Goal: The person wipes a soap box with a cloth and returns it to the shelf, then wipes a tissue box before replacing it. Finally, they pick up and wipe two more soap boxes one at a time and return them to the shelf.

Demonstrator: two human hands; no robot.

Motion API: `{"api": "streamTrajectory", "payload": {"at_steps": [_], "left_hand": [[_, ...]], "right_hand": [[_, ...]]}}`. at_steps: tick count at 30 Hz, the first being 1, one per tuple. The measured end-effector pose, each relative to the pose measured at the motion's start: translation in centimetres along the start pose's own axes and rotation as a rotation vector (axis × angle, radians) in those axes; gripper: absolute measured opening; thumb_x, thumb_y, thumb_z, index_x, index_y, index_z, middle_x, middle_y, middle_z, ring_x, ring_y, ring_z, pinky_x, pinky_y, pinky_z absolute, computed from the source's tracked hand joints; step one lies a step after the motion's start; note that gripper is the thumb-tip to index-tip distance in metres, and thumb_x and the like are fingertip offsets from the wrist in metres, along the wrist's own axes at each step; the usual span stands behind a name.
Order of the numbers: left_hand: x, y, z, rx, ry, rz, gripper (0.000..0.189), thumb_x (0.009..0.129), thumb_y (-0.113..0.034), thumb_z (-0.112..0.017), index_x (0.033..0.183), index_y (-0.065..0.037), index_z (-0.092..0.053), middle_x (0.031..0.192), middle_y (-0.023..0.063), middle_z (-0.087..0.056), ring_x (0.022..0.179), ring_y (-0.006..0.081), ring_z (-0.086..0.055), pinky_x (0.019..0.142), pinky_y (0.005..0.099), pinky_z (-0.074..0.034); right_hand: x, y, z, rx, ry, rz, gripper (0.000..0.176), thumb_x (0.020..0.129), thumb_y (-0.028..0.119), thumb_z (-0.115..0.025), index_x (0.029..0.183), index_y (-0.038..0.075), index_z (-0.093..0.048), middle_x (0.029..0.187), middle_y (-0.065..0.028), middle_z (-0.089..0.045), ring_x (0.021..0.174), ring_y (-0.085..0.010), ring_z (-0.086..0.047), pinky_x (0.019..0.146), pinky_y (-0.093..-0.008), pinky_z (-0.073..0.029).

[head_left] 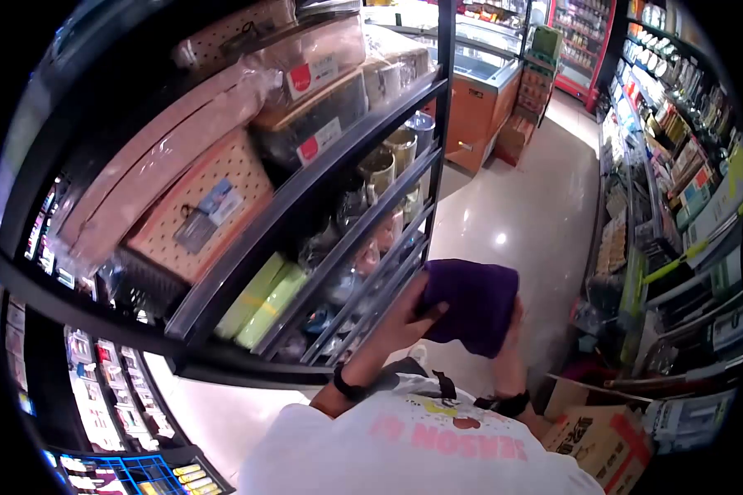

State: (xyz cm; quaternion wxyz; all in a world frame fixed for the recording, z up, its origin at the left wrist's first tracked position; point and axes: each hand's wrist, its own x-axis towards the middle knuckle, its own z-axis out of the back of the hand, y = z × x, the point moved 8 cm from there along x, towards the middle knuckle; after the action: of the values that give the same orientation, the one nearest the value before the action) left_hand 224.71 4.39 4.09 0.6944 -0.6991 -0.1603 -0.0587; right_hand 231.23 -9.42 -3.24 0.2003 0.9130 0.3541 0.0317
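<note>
A dark purple cloth (pixel 473 304), which looks folded into a pad, is held out in front of my body. My left hand (pixel 413 312) grips its left side, with the thumb lying over the near face. On the opposite edge, my right hand (pixel 513 328) holds it, and most of those fingers are hidden behind the cloth. Close to my left hand stands a black shelf rack, where mugs (pixel 378 169) and a green box (pixel 262 301) sit behind rails.
Wrapped storage boxes (pixel 198 206) fill the rack's upper shelf. A cardboard carton (pixel 598 445) stands by my right elbow. Stocked shelves (pixel 693 173) line the aisle's right side. Ahead are the shiny floor (pixel 512 206) and an orange freezer chest (pixel 475 111).
</note>
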Motion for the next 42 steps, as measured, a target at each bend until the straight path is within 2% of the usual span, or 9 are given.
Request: {"api": "streamTrajectory", "payload": {"at_steps": [6,8,12,16,17,18,20,26,42], "left_hand": [[6.0,0.4,2.1,0.06,-0.203,-0.033,0.038,0.082,-0.01,-0.06,0.114,0.002,-0.044,0.096,0.011,-0.053,0.093,0.02,-0.052,0.086,0.0304,-0.04],[7.4,-0.3,3.3,0.449,-0.202,0.059,0.041,0.082,-0.01,-0.06,0.119,-0.001,-0.044,0.116,0.01,-0.048,0.104,0.0173,-0.049,0.089,0.0308,-0.039],[8.9,-10.5,5.3,0.781,-0.457,-0.412,0.036,0.08,-0.022,-0.061,0.107,-0.002,-0.05,0.109,0.0129,-0.046,0.1,0.0235,-0.048,0.084,0.0325,-0.039],[9.0,-21.1,2.6,0.054,-0.235,-0.861,0.023,0.085,-0.02,-0.054,0.093,-0.001,-0.063,0.101,0.016,-0.047,0.082,0.0189,-0.055,0.067,0.0286,-0.042],[9.7,-24.4,0.9,0.251,0.041,-0.819,0.014,0.078,-0.025,-0.064,0.075,-0.012,-0.063,0.089,0.0066,-0.045,0.072,0.0179,-0.043,0.065,0.0322,-0.039],[9.6,-26.4,-0.3,0.143,-0.138,-0.767,0.018,0.078,-0.022,-0.065,0.07,-0.006,-0.062,0.086,0.0093,-0.052,0.068,0.0182,-0.048,0.06,0.0356,-0.041],[11.9,-27.6,-1.8,-0.14,0.112,-0.45,0.014,0.071,-0.005,-0.068,0.063,0.001,-0.058,0.072,0.0135,-0.058,0.057,0.0188,-0.052,0.048,0.0353,-0.041],[15.5,-26.3,-4.8,-0.235,0.176,-0.454,0.013,0.069,-0.002,-0.067,0.062,0.001,-0.057,0.069,0.0134,-0.057,0.055,0.0188,-0.052,0.047,0.0346,-0.04],[14.9,-24.4,-5.2,-0.222,0.024,-0.504,0.013,0.065,0.005,-0.065,0.058,0.002,-0.055,0.063,0.0133,-0.057,0.051,0.0189,-0.052,0.043,0.0329,-0.039]], "right_hand": [[5.4,1.8,-2.9,-0.477,0.207,-0.11,0.047,0.082,0.019,-0.06,0.122,0.0,-0.045,0.118,-0.0109,-0.053,0.104,-0.0226,-0.055,0.09,-0.0375,-0.044],[7.6,2.0,-1.7,-0.486,-0.04,-0.126,0.044,0.082,0.015,-0.058,0.121,-0.001,-0.046,0.116,-0.0111,-0.055,0.102,-0.0227,-0.056,0.09,-0.0375,-0.045],[12.2,2.9,-3.4,-0.391,0.124,-0.21,0.041,0.083,0.01,-0.055,0.12,-0.003,-0.045,0.113,-0.0137,-0.056,0.102,-0.0247,-0.056,0.09,-0.0378,-0.045],[16.1,1.3,-2.4,-0.394,0.151,-0.449,0.042,0.083,0.01,-0.056,0.121,-0.003,-0.044,0.113,-0.0143,-0.056,0.102,-0.0254,-0.056,0.089,-0.0392,-0.045],[17.0,1.2,-2.4,-0.455,0.209,-0.433,0.042,0.082,0.008,-0.057,0.12,-0.003,-0.045,0.112,-0.0137,-0.056,0.1,-0.0251,-0.057,0.088,-0.0391,-0.046],[17.3,1.0,-2.3,-0.521,0.17,-0.519,0.042,0.08,0.007,-0.059,0.119,-0.002,-0.046,0.111,-0.0124,-0.057,0.099,-0.0237,-0.057,0.087,-0.0384,-0.046],[18.4,0.5,-1.2,-0.602,0.158,-0.633,0.042,0.079,0.007,-0.061,0.118,-0.002,-0.047,0.109,-0.0112,-0.058,0.099,-0.0223,-0.057,0.087,-0.0375,-0.046],[20.2,1.0,-6.2,-0.594,0.365,-0.683,0.05,0.078,0.006,-0.063,0.122,-0.002,-0.043,0.116,-0.0109,-0.054,0.105,-0.0226,-0.053,0.091,-0.0354,-0.043],[22.1,0.4,-4.4,-0.707,0.293,-0.762,0.046,0.079,0.005,-0.059,0.122,-0.002,-0.043,0.114,-0.0119,-0.054,0.107,-0.0236,-0.052,0.092,-0.0358,-0.041]]}}
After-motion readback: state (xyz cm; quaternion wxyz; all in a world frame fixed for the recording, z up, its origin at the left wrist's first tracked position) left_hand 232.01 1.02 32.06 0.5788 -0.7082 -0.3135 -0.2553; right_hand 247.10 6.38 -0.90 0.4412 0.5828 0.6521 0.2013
